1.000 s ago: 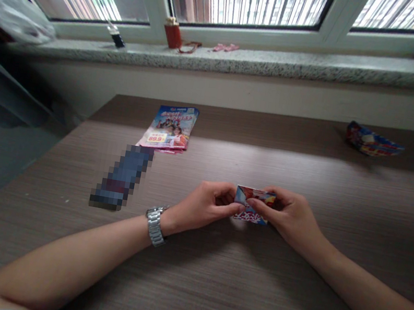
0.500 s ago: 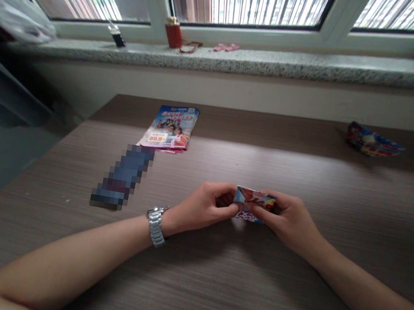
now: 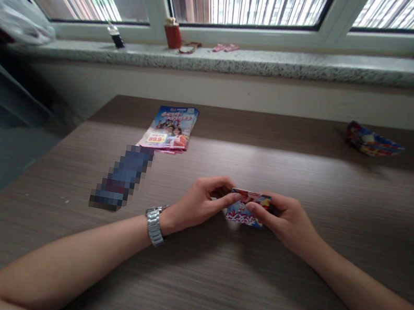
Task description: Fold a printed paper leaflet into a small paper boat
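Note:
A small folded flyer (image 3: 243, 215), printed in blue, red and white, is held just above the table in front of me. My left hand (image 3: 209, 200) grips its left side, the thumb lying on the front near the top edge. My right hand (image 3: 284, 215) pinches the right side, its thumb across the printed face. The fingers behind the paper are hidden. A metal watch (image 3: 154, 224) circles my left wrist.
A stack of flyers (image 3: 172, 128) lies at the back left of the wooden table (image 3: 186, 278), with a blurred-out dark flat object (image 3: 121, 178) nearer me. A folded paper piece (image 3: 374, 141) stands at the back right. On the sill (image 3: 269, 65) sits a red lighter-like item (image 3: 172, 34).
The creased fold seen on the flyer's front now lies flatter, showing more of the print. My left thumb has moved up along it, and the flyer has shifted slightly left.

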`<state>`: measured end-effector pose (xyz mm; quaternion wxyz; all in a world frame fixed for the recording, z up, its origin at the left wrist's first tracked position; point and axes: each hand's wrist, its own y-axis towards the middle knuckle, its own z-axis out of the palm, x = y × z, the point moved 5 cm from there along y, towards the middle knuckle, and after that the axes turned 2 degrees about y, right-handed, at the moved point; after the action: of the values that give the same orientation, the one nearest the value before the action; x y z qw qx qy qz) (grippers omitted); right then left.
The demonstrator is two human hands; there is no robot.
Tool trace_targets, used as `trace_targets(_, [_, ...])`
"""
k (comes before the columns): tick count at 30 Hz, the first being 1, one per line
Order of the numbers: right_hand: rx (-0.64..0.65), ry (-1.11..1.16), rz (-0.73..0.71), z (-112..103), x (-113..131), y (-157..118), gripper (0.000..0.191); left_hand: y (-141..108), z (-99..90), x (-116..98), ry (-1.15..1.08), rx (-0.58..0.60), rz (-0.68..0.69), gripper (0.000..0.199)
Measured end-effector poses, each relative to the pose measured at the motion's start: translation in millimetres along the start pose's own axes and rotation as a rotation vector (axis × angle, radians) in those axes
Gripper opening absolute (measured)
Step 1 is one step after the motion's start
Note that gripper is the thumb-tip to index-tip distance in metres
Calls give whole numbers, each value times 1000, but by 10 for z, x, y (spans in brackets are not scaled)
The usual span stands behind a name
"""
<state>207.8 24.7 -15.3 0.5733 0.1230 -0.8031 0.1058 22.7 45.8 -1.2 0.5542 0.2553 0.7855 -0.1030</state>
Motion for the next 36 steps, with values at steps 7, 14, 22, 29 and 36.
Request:
trace_targets(7, [-63, 28, -10, -67, 23, 23, 30, 9, -5, 0, -6, 0, -14, 27])
trace_targets(14, [-132, -151, -12, -135, -7, 70, 35, 6, -4, -13, 108, -47, 64, 34])
trace_targets(22, [-204, -609, -277, -304, 15, 153, 23, -103, 147, -235, 730, 129, 523, 32])
trace_targets(29, [-256, -776, -424, -315, -18, 176, 26, -121, 247, -129, 852, 245, 437, 49])
trace_targets(36, [49, -931, -534, -114, 7, 90, 52, -127, 253, -138, 888, 259, 380, 53])
